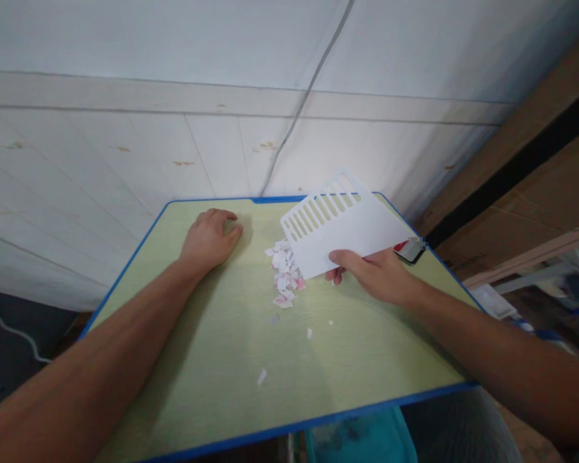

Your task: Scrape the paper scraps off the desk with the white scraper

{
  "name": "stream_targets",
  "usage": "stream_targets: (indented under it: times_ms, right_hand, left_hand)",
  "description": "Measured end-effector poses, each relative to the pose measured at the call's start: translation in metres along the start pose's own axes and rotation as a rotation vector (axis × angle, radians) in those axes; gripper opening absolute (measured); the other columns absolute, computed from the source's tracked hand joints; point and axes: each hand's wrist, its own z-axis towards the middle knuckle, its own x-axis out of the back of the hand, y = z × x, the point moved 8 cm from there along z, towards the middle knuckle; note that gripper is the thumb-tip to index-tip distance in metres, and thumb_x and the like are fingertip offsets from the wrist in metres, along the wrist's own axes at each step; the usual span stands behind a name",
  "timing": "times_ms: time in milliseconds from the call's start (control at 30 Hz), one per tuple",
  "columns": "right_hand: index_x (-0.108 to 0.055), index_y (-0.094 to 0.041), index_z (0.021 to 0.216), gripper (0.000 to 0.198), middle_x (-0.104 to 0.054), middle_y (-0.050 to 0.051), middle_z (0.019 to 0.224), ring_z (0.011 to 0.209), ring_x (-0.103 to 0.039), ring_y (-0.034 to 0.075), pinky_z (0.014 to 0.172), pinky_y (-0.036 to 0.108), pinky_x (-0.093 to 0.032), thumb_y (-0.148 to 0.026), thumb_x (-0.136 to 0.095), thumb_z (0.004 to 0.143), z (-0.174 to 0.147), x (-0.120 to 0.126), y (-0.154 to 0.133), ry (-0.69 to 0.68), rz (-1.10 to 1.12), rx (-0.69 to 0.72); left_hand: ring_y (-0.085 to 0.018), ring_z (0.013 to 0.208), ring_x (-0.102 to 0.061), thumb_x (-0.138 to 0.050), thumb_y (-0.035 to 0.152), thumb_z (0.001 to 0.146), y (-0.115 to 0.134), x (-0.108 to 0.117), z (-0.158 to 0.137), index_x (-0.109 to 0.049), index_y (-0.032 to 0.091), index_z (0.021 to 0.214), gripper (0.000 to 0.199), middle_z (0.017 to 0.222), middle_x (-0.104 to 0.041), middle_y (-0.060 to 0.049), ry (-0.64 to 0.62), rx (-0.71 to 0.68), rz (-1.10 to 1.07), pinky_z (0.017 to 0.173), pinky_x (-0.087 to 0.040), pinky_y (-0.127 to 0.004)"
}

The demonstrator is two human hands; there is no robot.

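Note:
My right hand [367, 270] grips a flat white plastic sheet [342, 238] with a row of slots along its far-left edge. The thumb lies on top and the fingers go underneath. The sheet is held tilted, its left side touching or just over a pile of torn paper scraps [285, 270], white with some pink; part of the pile may be hidden by it. To the left of the pile, my left hand [211, 236] rests on the green table [212, 360], fingers loosely bent, thumb apart, with nothing visible in it. A few stray scraps [262, 377] lie nearer the front edge.
A phone-like object [412, 251] lies at the table's right edge, partly blurred. Below the front edge stands a teal bin [361, 437]. A white wall with a grey cable [309, 90] rises behind, and cardboard boxes [531, 212] stand at the right.

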Motion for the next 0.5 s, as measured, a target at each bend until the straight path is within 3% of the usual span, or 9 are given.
stream_targets:
  times_ms: [500]
  right_hand:
    - [-0.075,-0.024,0.073,0.026,-0.080,0.007,0.070,0.061,-0.073,0.022,0.063,0.035,-0.065,-0.037,-0.074,0.097,-0.0051,0.0006,0.0112,-0.016,-0.045,-0.026]
  left_hand:
    - [-0.040,0.142,-0.069,-0.058,0.050,0.105,-0.0017,0.0045,0.0002,-0.084,0.025,0.125,0.041,0.140,-0.080,-0.014,-0.007,0.042,-0.011,0.130,-0.054,-0.058]
